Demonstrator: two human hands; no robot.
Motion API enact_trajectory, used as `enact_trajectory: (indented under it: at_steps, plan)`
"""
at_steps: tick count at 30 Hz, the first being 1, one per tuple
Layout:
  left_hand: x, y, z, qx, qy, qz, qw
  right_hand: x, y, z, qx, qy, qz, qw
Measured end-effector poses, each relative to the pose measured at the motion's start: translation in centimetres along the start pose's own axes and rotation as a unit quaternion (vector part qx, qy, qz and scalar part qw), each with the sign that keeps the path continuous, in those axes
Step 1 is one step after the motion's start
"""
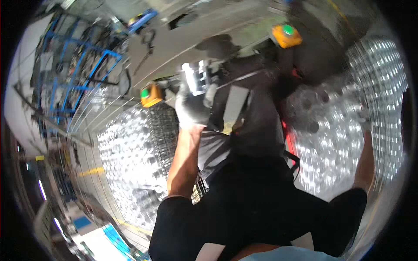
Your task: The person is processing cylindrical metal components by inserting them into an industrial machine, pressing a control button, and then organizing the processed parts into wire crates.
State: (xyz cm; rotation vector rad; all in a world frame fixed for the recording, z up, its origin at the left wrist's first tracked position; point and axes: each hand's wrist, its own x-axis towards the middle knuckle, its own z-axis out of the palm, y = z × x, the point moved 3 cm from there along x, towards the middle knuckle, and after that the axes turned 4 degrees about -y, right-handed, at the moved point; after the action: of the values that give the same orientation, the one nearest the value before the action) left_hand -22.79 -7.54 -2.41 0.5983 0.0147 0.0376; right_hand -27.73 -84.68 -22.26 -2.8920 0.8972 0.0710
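My left hand (191,108), in a pale work glove, is raised in front of me and closed around a shiny metal cylinder (196,79). Glare covers part of the cylinder's surface. My right arm stretches far out to the right, and my right hand (364,115) is at a large heap of shiny metal pieces (324,143). Blur and glints hide its fingers, so I cannot tell whether it grips one. Just left of my left hand stands a yellow box with a green push button (151,95).
Another yellow box with a green button (286,35) is ahead on the right. A wire mesh cage (162,135) to my left holds many stacked shiny pieces (126,148). Blue metal racks (82,82) stand at the far left. A blue tool (143,21) lies ahead.
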Motion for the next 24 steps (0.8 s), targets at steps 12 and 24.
enact_trajectory:
  at_steps: [12,24]
  plan:
    - [18.7,7.4,-0.8,0.033,0.087,-0.01,0.996,-9.3,-29.4,-7.4,0.302,0.01,-0.279,0.912]
    - [37.9,6.0,-10.8,0.145,0.146,0.092,0.974,-20.8,-57.5,-18.9,0.339,-0.018,-0.493,0.801]
